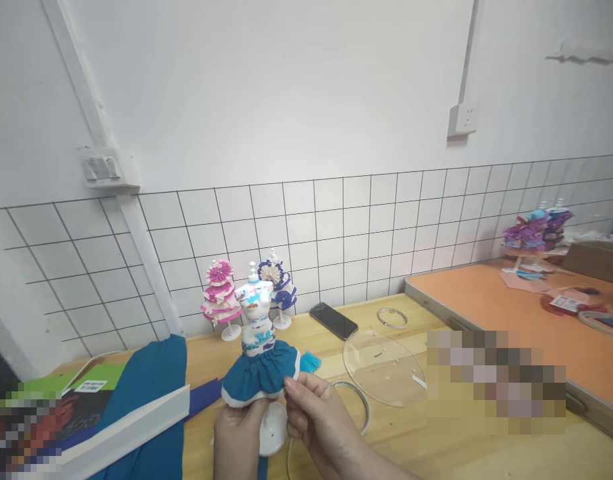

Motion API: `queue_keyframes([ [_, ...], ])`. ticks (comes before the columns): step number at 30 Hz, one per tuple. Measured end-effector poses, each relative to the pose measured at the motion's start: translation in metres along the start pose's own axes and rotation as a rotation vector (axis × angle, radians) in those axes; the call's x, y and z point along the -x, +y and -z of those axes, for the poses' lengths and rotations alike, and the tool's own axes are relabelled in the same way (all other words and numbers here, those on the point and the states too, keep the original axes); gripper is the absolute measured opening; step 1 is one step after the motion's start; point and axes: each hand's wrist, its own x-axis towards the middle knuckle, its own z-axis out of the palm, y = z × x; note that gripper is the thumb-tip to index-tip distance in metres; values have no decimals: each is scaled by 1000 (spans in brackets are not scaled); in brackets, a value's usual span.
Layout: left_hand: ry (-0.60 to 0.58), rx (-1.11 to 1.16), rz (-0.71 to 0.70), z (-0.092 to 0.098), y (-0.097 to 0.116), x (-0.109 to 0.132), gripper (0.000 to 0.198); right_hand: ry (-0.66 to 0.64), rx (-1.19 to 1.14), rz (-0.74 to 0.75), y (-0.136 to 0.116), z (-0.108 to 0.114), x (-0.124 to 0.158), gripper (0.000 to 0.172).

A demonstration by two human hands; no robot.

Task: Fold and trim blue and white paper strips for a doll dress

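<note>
Head view. The left hand (239, 432) is clenched around the lower part of the dress form (256, 313), under the skirt (259, 377). Its round white base (272, 430) shows between the two hands. The right hand (314, 417) pinches the skirt hem at its right edge, thumb and forefinger closed on the cloth.

Judged step: adjusting the skirt on the form. To do it well, the left grip should stay firm and low so the form doesn't twist. The right should tug the hem in small pulls around the waist rather than one hard pull, which could drag the gathers off the waist or tip the form.

The dress form is held upright above the table (436, 447) near its front edge, close to the person. It has a white torso with blue and teal blotches and a small knob on top. The skirt is blue, gathered, and flares to a white hem.

Behind it by the tiled wall stand a pink form (220, 297) and a purple form (277, 280). To the right lie a phone (333, 320), a clear disc (384, 367) and a ring (392, 318). At left are a blue cloth (151, 373) and a book (101, 413).
</note>
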Motion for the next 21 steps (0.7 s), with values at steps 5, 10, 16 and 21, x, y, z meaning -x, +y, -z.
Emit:
queue_keyframes([
  [5, 4, -11, 36, 3, -2, -2, 24, -10, -5, -25, 2, 0, 1, 39],
  [10, 25, 22, 2, 0, 0, -1, 29, 3, -28, -37, 1, 0, 0, 41],
  [16, 37, 37, -22, -2, -6, 1, 17, -11, -44, -65, -2, -1, 3, 41],
  [21, -34, 40, 7, 2, -5, 1, 14, -39, -41, -72, 1, 1, 3, 40],
])
